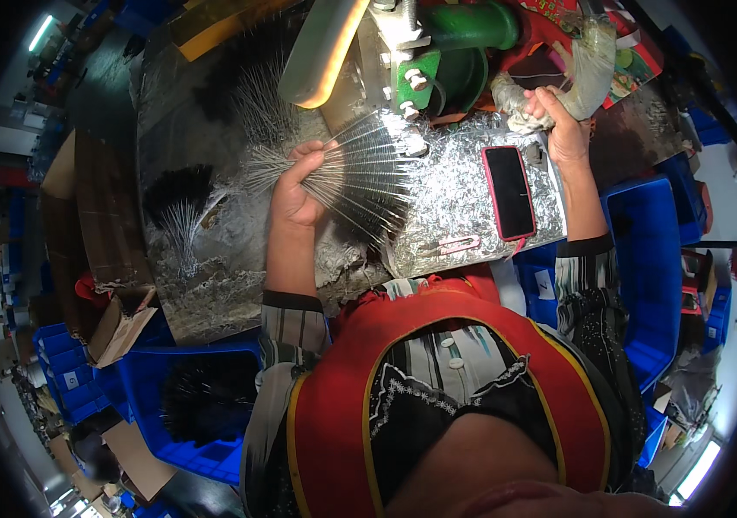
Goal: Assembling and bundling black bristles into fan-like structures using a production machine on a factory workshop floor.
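Note:
My left hand [297, 183] is closed around the stems of a bundle of thin wire brushes [368, 173]. Their bare silvery ends stick out to the left, and the finer, darker ends fan out to the right toward the green machine [420, 82]. My right hand [563, 125] grips the curved, wrapped machine handle [594, 65] at the upper right. Whether the brush ends touch the machine, I cannot tell. More wire brushes lie on the bench, in a far bundle [266, 108] and a left bundle [183, 229].
A phone in a pink case [509, 192] and small pink-handled snips [456, 245] rest on the foil-covered surface [437, 207]. A lamp [325, 52] hangs over the bench. Blue bins stand at right [645, 285] and lower left [213, 462], the latter containing dark bristles. Cardboard [122, 324] is at left.

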Demonstrator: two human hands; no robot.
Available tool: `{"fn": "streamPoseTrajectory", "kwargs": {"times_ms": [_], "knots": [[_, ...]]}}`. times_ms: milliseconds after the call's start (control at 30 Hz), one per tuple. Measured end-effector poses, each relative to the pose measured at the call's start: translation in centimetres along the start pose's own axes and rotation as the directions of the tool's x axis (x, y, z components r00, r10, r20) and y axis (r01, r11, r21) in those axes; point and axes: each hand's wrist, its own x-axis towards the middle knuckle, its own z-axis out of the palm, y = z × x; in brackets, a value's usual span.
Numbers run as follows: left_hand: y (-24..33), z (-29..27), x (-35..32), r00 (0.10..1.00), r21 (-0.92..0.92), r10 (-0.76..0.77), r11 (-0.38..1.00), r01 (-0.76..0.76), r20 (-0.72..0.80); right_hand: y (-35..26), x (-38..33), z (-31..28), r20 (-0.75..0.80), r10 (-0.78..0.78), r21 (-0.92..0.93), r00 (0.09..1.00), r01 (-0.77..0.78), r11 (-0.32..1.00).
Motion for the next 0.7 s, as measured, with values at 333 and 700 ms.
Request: {"fn": "streamPoseTrajectory", "kwargs": {"times_ms": [333,700], "knots": [[0.6,0.0,1.6,0.997,0.127,0.058,0.991,-0.051,-0.053,-1.8,1.1,-0.7,-0.033,0.156,-0.051,0.987,-0.157,0.986],[0.9,-0.2,2.2,0.993,0.161,0.069,0.986,-0.053,-0.097,-3.0,1.9,-0.4,0.040,0.238,-0.073,0.970,-0.235,0.969]]}}
